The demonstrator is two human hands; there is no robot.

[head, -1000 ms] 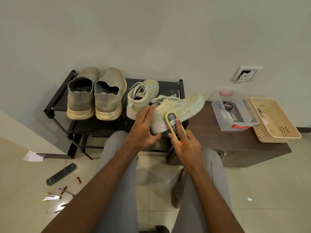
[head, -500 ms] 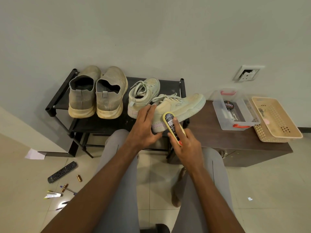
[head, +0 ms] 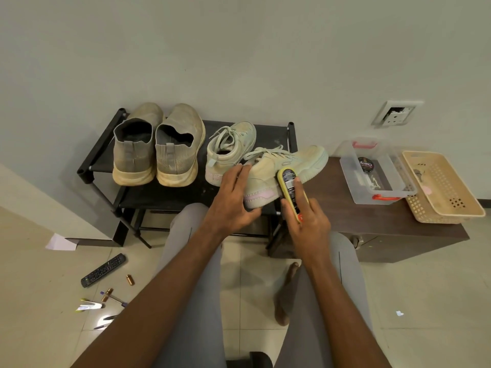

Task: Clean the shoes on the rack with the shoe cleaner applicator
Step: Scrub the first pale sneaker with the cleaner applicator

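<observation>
Showing four shoes point(head: 287, 171), one applicator point(head: 290, 189), two hands point(head: 309, 224)

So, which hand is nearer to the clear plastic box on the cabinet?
The right hand, which holds the applicator against the sneaker, just left of the clear plastic box. The left hand rests on the sneaker's heel, farther left.

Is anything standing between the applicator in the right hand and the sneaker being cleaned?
Nothing visible does. The right hand holds the applicator with its tip against the sneaker side, while the left hand steadies the heel end.
</observation>
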